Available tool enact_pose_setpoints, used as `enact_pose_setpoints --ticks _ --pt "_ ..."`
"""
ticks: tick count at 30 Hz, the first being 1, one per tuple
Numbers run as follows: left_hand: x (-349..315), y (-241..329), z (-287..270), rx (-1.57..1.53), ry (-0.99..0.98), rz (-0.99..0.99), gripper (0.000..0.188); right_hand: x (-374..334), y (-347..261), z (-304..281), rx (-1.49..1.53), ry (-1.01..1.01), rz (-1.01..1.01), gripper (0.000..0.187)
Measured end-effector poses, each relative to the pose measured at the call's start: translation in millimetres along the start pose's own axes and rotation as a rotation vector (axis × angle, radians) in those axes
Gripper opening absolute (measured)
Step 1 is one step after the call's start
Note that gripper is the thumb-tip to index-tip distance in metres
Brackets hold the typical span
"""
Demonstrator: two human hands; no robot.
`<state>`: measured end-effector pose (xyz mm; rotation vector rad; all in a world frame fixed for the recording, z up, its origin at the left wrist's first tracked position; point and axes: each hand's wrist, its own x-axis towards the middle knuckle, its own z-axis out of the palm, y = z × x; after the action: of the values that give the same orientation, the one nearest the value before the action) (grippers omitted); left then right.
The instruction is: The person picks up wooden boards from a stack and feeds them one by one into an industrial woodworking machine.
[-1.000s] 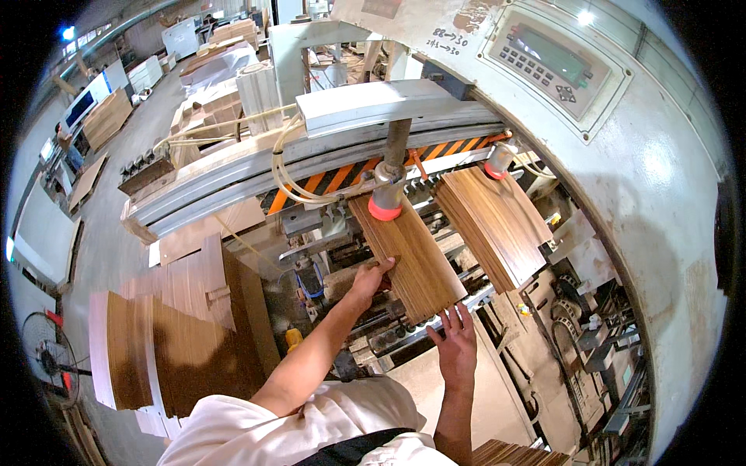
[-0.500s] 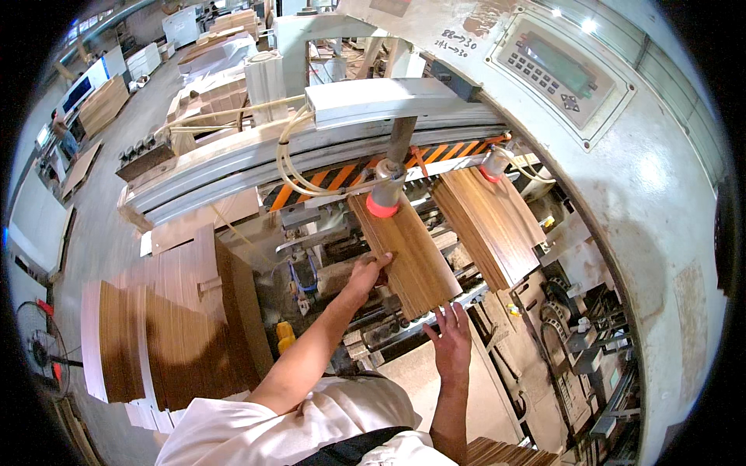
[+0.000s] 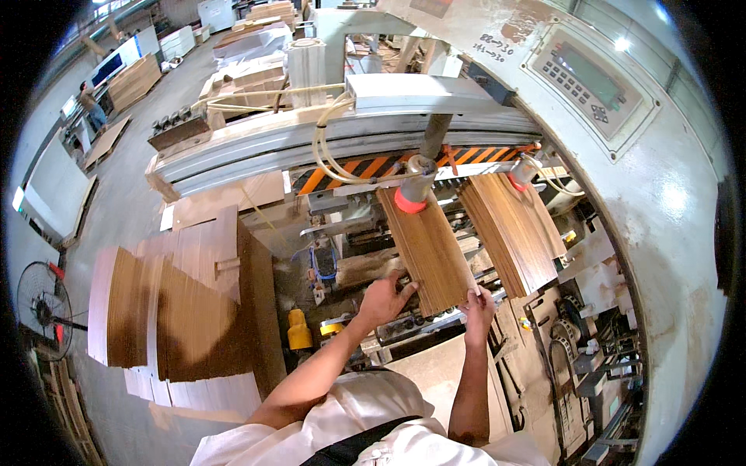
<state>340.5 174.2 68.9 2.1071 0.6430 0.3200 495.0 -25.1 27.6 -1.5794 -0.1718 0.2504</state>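
A stack of brown wooden boards (image 3: 435, 260) lies on the machine bed under a clamp cylinder with a red pad (image 3: 410, 200). At the stack's near left edge is my left hand (image 3: 385, 301), its thumb touching the boards and its fingers spread apart beside them. My right hand (image 3: 479, 314) has its thumb and fingers closed at the near right corner of the same stack. To the right, a second stack of boards (image 3: 509, 233) sits under another red-padded clamp (image 3: 522, 175).
Tall piles of boards (image 3: 198, 318) stand at my left, near a yellow motor-like part (image 3: 299, 330) and a floor fan (image 3: 43, 311). A control panel (image 3: 587, 81) is on the machine's pale housing at right. Another person (image 3: 92, 105) stands far left.
My left hand has slid nearer along the stack's left edge. My right hand has moved from spread fingers at the front end to closed at the near right corner. The view has shifted left.
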Motion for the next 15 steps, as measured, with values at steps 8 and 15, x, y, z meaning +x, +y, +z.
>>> enact_pose_setpoints --ticks 8,15 --pt "-7.4 7.5 -12.0 0.029 -0.004 0.115 0.056 -5.6 -14.4 3.1 -0.044 0.008 -0.017 0.028" --pt "-5.7 17.4 -7.9 0.011 0.034 0.136 0.059 -6.9 -7.9 8.1 0.017 0.099 0.016 0.024"
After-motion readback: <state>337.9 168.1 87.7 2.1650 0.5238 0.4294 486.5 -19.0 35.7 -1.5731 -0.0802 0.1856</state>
